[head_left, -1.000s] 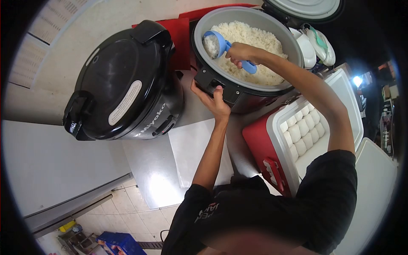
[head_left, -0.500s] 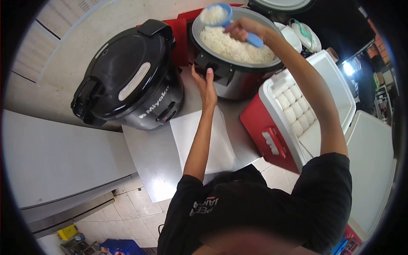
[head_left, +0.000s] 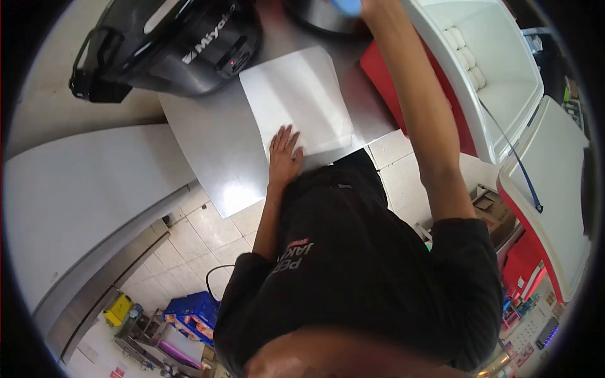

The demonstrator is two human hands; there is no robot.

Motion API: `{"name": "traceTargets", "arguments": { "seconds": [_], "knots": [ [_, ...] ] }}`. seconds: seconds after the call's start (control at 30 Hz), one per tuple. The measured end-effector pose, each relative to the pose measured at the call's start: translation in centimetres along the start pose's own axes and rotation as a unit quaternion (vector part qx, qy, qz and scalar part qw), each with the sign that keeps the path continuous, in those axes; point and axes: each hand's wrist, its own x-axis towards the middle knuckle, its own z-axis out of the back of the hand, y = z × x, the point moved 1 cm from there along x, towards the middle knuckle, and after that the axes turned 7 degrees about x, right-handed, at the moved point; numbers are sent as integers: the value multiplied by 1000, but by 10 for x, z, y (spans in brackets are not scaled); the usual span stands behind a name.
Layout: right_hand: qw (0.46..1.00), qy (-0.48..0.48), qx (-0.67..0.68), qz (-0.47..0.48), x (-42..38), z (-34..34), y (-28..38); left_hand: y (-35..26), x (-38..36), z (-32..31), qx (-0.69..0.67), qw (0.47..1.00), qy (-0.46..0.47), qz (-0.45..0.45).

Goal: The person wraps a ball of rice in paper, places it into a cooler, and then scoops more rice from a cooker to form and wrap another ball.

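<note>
My left hand (head_left: 285,154) lies with fingers spread on the near left corner of a stack of white paper (head_left: 296,94), which rests on the steel table (head_left: 208,145). At the top edge, my right hand (head_left: 373,7) is mostly cut off, beside the blue handle of the scoop (head_left: 347,6); its fingers are largely out of view. Only the lower side of the open rice cooker (head_left: 324,17) shows, blurred, and the rice is out of sight.
A closed black cooker (head_left: 208,47) stands at the back left. On the right is an open red and white cooler (head_left: 466,120) with white wrapped portions (head_left: 466,60) inside. A white freezer-like surface (head_left: 94,201) borders the table's left. Its lid (head_left: 548,195) hangs open.
The view has tilted down towards the table and floor. My left hand has left the rice cooker's front and now rests on the paper. The scoop's bowl has gone out of view.
</note>
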Motion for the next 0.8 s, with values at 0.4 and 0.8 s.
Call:
{"name": "traceTargets", "arguments": {
  "seconds": [0.4, 0.8],
  "knots": [
    [893, -435, 46, -105, -189, 97, -216, 33, 3, -6, -22, 998, -19, -50],
    [470, -163, -856, -140, -154, 101, -242, 35, 0, -14, -51, 996, -55, -57]
  ]
}}
